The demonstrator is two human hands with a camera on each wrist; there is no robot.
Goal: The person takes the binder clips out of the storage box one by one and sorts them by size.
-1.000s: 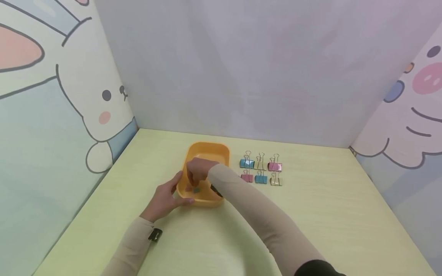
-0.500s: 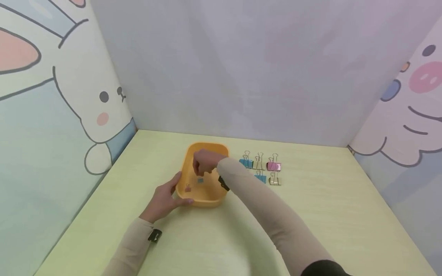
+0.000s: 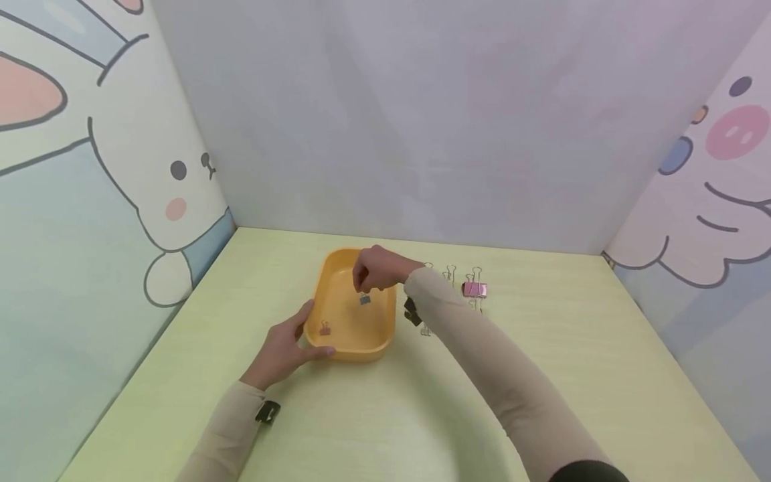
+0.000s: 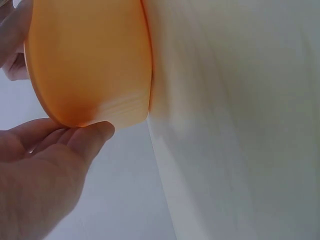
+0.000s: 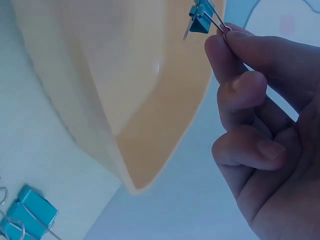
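My left hand (image 3: 280, 348) grips the near left corner of an orange plastic box (image 3: 352, 356). Its thumb lies along the front wall in the left wrist view, and the other fingers are at the rim. Over the right part of the box, my right hand (image 3: 382, 268) pinches a small blue binder clip (image 5: 201, 17) by a wire handle between thumb and forefinger. The clip's blue body hangs down from the fingertips. A small pink binder clip (image 3: 325, 329) lies inside the box at its near left.
Right of the box, several binder clips stand on the pale table (image 3: 542, 348), partly hidden by the right sleeve. A pink binder clip (image 3: 474, 290) and a larger blue binder clip (image 5: 32, 212) are among them. A grey wall (image 3: 421, 134) rises behind.
My right hand has come up from low in the box and moved right and away from me, carrying the blue binder clip. The left hand keeps its grip on the box.
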